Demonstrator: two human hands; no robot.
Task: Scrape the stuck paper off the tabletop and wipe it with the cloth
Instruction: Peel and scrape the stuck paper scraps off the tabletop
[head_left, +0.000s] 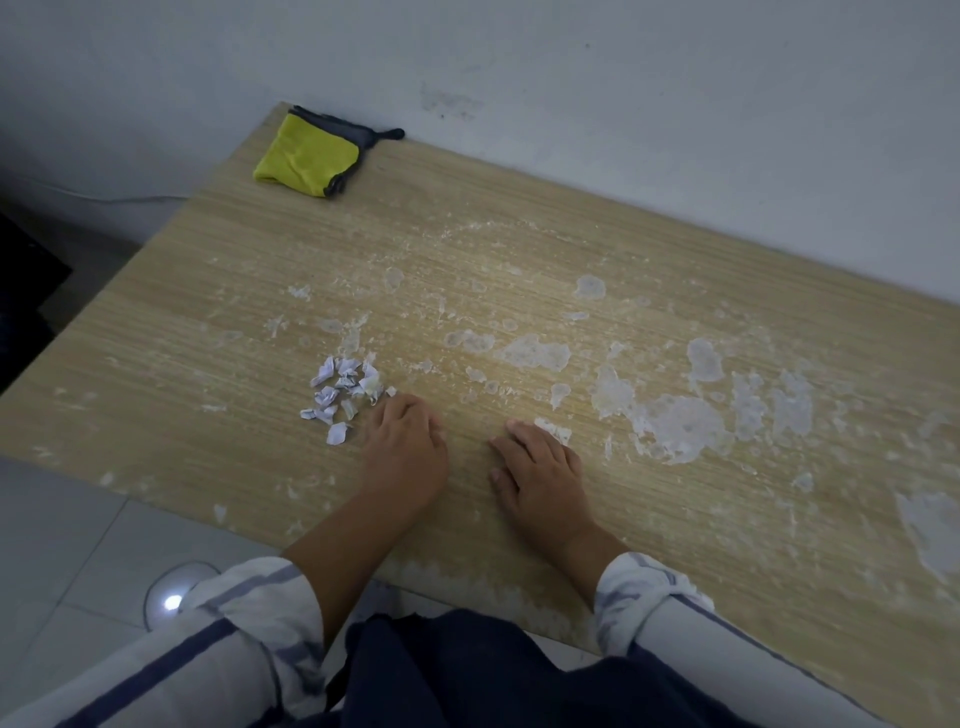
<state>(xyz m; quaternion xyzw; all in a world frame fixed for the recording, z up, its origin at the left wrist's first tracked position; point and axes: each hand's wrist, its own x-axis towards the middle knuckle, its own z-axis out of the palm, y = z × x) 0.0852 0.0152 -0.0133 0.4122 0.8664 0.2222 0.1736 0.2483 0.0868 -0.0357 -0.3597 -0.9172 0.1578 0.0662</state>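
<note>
Both hands, left (402, 447) and right (537, 467), flat, fingers holding nothing | risk: left could scatter scrap pile (340, 392), centre-left | yellow cloth (306, 156) unused, upper left

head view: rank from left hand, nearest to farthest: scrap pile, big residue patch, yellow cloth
1. Scrap pile: just beside the left hand, on its left.
2. Big residue patch: on the right, beyond the right hand.
3. Yellow cloth: far corner by the wall.

bare tabletop (467, 218) toward cloth (306, 156), scrap pile (345, 395) left
</note>
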